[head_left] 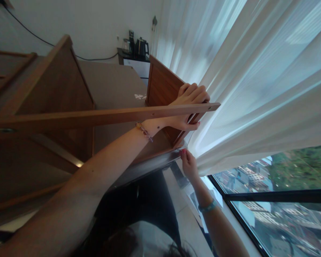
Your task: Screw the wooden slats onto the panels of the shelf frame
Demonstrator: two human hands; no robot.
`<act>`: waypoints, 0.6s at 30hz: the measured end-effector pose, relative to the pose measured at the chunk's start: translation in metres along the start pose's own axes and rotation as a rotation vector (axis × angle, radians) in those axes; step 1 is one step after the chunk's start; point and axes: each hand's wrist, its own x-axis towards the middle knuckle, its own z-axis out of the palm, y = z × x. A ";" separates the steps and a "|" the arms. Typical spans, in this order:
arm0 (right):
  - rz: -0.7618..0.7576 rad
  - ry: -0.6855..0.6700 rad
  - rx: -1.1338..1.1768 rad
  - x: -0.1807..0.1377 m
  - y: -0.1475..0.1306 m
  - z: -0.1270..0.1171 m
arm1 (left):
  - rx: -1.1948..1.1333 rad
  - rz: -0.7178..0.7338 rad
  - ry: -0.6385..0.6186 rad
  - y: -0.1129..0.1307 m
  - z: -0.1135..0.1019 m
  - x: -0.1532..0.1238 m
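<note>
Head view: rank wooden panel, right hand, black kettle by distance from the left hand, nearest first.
1. wooden panel: gripped by the left hand.
2. right hand: just below, by the curtain.
3. black kettle: far back, on the cabinet.

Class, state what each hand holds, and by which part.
The left hand grips the wooden side panel by its end edge. The right hand pinches at its lower corner; what it holds cannot be told.

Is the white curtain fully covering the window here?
No, only partly drawn. The curtain hangs across most of the view, but bare window glass beside its lower edge shows city buildings outside.
</note>
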 end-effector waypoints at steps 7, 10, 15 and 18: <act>0.093 0.156 -0.077 -0.021 0.001 0.015 | 0.010 -0.005 -0.054 0.000 -0.003 0.000; 0.029 0.273 -0.246 -0.023 -0.002 0.013 | -0.004 0.006 -0.046 -0.002 -0.004 0.000; -0.063 0.427 -0.401 -0.016 -0.015 0.013 | -0.018 0.007 -0.039 -0.003 -0.004 0.000; -0.011 0.359 -0.316 -0.016 -0.019 0.017 | -0.021 0.005 -0.027 -0.002 -0.005 0.000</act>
